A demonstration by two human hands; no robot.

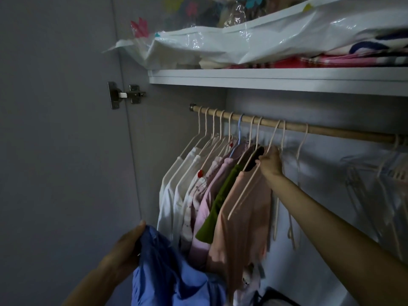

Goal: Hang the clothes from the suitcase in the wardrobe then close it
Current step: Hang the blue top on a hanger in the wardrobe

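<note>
A crumpled blue garment [174, 268] sits low in the view, in front of the open wardrobe [187, 133] and below the hanging clothes. The left hand [128, 246] grips its upper left edge, fingers curled round the bunched cloth with the thumb on top. The cloth hangs down loosely from that grip and hides the lower ends of the nearest hung clothes.

Just above and to the right, the right hand [270, 161] reaches up to the clothes on the wooden rail [326, 130]. Its fingers are closed round the neck of a pale hanger [249, 184] that slants down over a peach top [240, 217]; the hanger's hook is over the rail. The fingertips themselves are hidden behind the hanger necks.

To the left of the peach top hang an olive green garment [217, 202], pink pieces [204, 213] and several white shirts [174, 195], packed close together on pale hangers, with one light blue hanger [239, 133] among them. Bare hangers hang to the right of the hand, and further right are blurred pale clothes [388, 195].

Above the rail runs a white shelf [265, 79] carrying plastic bags [242, 45] and folded striped fabric [353, 59]. A metal hinge [125, 94] joins the open door [55, 129] at the left.
</note>
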